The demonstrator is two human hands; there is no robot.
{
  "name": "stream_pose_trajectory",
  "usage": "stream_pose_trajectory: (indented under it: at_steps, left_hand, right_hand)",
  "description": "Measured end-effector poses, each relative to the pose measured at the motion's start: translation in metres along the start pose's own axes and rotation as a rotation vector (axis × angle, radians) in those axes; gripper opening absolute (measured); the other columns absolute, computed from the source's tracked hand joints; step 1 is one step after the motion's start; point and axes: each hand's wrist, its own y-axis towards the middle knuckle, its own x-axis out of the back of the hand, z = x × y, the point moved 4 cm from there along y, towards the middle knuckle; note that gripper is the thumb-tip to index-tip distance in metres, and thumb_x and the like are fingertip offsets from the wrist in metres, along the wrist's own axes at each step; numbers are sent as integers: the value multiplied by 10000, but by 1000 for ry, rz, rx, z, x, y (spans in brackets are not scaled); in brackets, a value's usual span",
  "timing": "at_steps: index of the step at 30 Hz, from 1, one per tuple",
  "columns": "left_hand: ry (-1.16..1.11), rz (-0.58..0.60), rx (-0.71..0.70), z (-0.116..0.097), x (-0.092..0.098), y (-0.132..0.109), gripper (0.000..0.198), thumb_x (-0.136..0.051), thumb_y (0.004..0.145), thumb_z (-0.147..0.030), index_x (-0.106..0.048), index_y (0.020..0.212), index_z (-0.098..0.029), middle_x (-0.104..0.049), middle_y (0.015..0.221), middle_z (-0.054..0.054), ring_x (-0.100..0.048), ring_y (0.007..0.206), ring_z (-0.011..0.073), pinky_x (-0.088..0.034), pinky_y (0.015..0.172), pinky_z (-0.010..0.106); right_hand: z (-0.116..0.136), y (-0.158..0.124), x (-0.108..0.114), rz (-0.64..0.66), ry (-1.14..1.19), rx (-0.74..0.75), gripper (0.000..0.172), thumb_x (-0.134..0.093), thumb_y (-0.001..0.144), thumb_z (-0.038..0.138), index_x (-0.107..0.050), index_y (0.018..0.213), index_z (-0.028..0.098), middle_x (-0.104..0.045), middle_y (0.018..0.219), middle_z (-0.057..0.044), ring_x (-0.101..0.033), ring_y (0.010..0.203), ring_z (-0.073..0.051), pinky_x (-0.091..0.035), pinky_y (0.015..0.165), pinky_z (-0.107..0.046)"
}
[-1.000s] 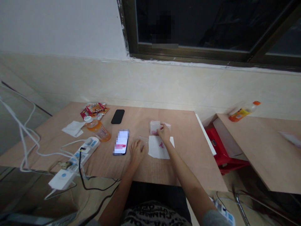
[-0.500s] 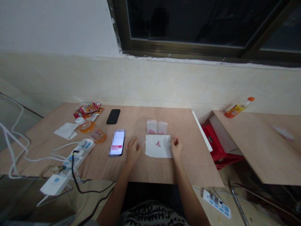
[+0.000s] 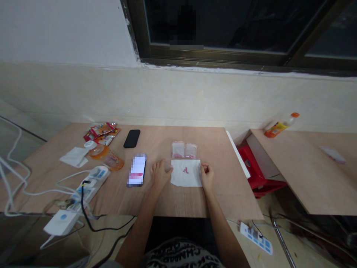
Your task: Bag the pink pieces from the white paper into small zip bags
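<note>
A white sheet of paper (image 3: 186,180) lies flat on the table before me, with a few small pink pieces (image 3: 185,170) near its middle. My left hand (image 3: 160,173) is at the paper's left edge. Its fingers are bent over a small clear plastic bag (image 3: 167,166), mostly hidden, and the thumb tip meets the paper. At the right edge, my right hand (image 3: 207,175) has its fingers curled in a pinch on the paper's border. Just behind the paper lie two small clear bags, a left bag (image 3: 177,149) and a right bag (image 3: 191,150), with pink bits inside.
Left of my hands lie a lit phone (image 3: 137,170), a dark phone (image 3: 132,139), an orange drink bottle (image 3: 107,157), snack packets (image 3: 102,133), a tissue (image 3: 74,157) and a power strip (image 3: 83,195) with cables. Across a gap, a second table (image 3: 306,167) holds another bottle (image 3: 280,126).
My left hand has shifted right, bringing its thumb to the paper's edge and covering more of the clear bag. My right hand stays by the right edge. The view has moved slightly.
</note>
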Motion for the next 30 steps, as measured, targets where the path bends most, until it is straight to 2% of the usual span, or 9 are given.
stream_pose_trajectory:
  at_steps: [4,11,14,18,22,24,27,30]
  left_hand:
    - [-88,-24,-44,1,3,1,556,-693,770,-371,-533,1262,-166,-627,1252,141,-519,1168,354,-362,1007,512]
    - [-378,-7,-241,-10,3,2,589,-745,722,-281,-522,1262,-212,-625,1217,100,-536,1165,301,-415,1018,470]
    - [-510,23,-271,-18,-6,1,618,-754,710,-266,-512,1277,-233,-616,1236,85,-536,1179,285,-426,1023,471]
    - [-665,83,-261,-24,-26,-3,649,-763,693,-237,-505,1288,-250,-607,1260,85,-551,1184,277,-441,1018,483]
    - [-705,138,-231,-24,-45,-10,699,-760,691,-217,-466,1323,-266,-607,1272,82,-563,1173,273,-467,988,490]
    - [-697,140,-219,-22,-49,-12,677,-757,693,-220,-477,1309,-262,-610,1270,82,-561,1175,277,-470,983,495]
    - [-695,135,-216,-21,-48,-15,641,-753,699,-235,-497,1286,-258,-620,1253,85,-563,1172,277,-479,971,486]
    - [-696,129,-228,-22,-45,-16,617,-740,708,-249,-501,1277,-255,-630,1235,82,-570,1161,269,-494,950,470]
  right_hand:
    - [2,-1,1,2,19,11,293,-561,800,426,-621,873,149,-519,620,30,-477,583,-140,-397,583,-249]
    - [0,-1,0,11,3,9,294,-563,798,425,-631,882,151,-515,607,34,-486,580,-144,-406,587,-255]
    - [0,0,0,12,-9,8,294,-564,797,420,-632,890,150,-530,619,29,-492,582,-146,-411,591,-257]
    - [0,-1,0,-3,-29,22,293,-551,807,425,-630,877,151,-546,621,21,-496,577,-149,-414,585,-258]
    - [2,-2,-1,8,-101,73,310,-513,842,425,-642,895,149,-584,642,0,-524,590,-158,-423,593,-265]
    - [7,-4,-4,60,-178,164,307,-502,855,407,-660,910,149,-613,678,-18,-545,614,-166,-426,614,-274]
    - [17,-6,-14,206,-300,320,280,-499,870,353,-690,951,164,-652,741,-39,-572,661,-175,-431,673,-293]
    - [24,-6,-24,367,-384,389,260,-509,890,326,-699,1009,193,-695,842,-56,-603,730,-181,-439,743,-311]
